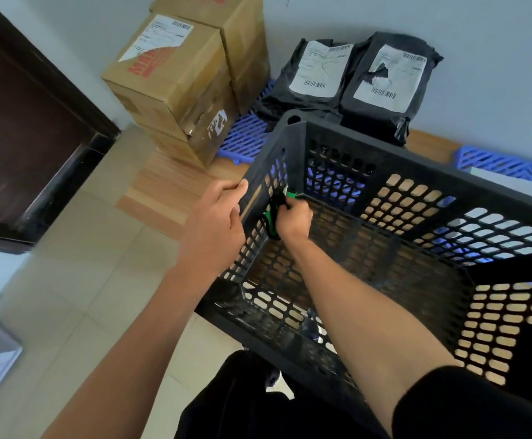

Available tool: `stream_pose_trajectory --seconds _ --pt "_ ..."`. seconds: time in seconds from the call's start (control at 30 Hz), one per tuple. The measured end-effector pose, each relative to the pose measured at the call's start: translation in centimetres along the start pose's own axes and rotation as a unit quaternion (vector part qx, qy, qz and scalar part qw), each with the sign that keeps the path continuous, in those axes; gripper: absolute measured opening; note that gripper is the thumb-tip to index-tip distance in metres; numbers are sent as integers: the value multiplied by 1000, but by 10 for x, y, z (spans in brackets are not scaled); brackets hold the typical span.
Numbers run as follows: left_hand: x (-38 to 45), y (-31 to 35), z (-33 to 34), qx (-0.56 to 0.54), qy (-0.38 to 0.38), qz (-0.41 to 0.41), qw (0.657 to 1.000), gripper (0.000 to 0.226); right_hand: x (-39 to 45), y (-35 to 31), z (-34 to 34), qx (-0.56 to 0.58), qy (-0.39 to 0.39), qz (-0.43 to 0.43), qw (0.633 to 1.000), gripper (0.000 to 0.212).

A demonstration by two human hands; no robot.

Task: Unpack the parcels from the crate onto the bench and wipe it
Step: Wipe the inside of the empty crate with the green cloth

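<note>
crate (385,172) empty, centre frame | left hand (217,217) curled over its 9 o'clock rim | right hand (293,218) inside, fingers bunched round cloth (274,213), green-black, pressed to the wall | parcels (347,80) out at 12 o'clock | crate likely light, stiff; rim is the hold | cloth soft, bunch it tight

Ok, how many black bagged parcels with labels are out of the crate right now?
2. The left black parcel and the right black parcel lean side by side against the wall behind the crate. The crate's far wall may hide others.
</note>
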State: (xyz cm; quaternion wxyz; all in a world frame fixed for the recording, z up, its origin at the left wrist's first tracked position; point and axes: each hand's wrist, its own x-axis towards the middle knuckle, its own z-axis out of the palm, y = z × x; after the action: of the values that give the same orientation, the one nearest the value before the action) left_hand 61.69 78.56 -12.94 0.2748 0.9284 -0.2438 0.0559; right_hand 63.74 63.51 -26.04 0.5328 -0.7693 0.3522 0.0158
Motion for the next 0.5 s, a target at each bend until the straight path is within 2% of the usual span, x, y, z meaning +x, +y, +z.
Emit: stream_pose_trajectory --seconds 0.1,0.3,0.4,0.5 --pt "0 1 -1 11 -6 -9 1000 45 -1 2 -9 37 3 -10 999 37" --pt "0 5 -2 40 -25 -20 999 49 -32 -20 -20 161 124 -150 967 45" --pt "0 6 -3 53 -41 -7 998 55 -39 -42 -19 202 140 -233 941 48" --pt "2 4 -3 36 -34 -3 999 55 -43 -55 -6 212 136 -279 927 44"
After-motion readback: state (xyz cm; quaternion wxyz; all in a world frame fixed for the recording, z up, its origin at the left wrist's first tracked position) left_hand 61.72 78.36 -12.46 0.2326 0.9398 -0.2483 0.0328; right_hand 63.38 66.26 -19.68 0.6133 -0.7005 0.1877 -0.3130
